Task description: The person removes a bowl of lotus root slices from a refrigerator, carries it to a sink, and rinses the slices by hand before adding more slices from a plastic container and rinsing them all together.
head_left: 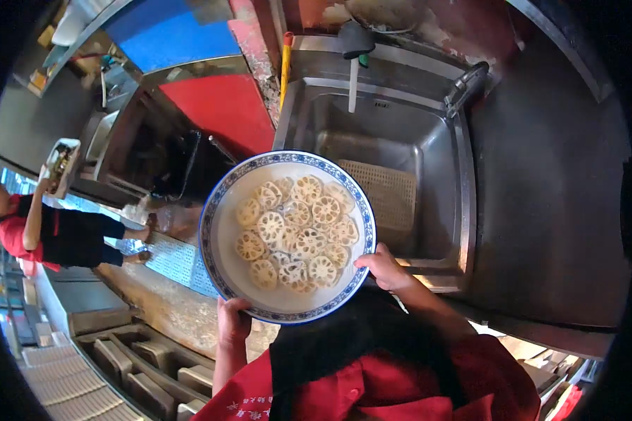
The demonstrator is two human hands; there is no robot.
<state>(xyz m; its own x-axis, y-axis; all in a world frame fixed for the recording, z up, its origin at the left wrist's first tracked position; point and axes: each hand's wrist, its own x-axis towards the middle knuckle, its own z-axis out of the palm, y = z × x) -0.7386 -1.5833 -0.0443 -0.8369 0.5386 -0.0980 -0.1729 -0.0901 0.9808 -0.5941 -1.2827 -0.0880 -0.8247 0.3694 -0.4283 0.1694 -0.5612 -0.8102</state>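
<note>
A large white bowl with a blue patterned rim is held up in front of my body. Round lotus root slices, full of holes, lie in what looks like water inside it. My left hand grips the rim at the lower left, thumb over the edge and fingers hidden beneath. On the lower right side, my right hand clasps the same rim, its thumb on top and its other fingers mostly out of sight under the bowl.
Behind the bowl is a steel sink with a perforated tray in it and a faucet at its corner. A dark counter extends right. At far left, another person holds a white dish. Metal bins stand lower left.
</note>
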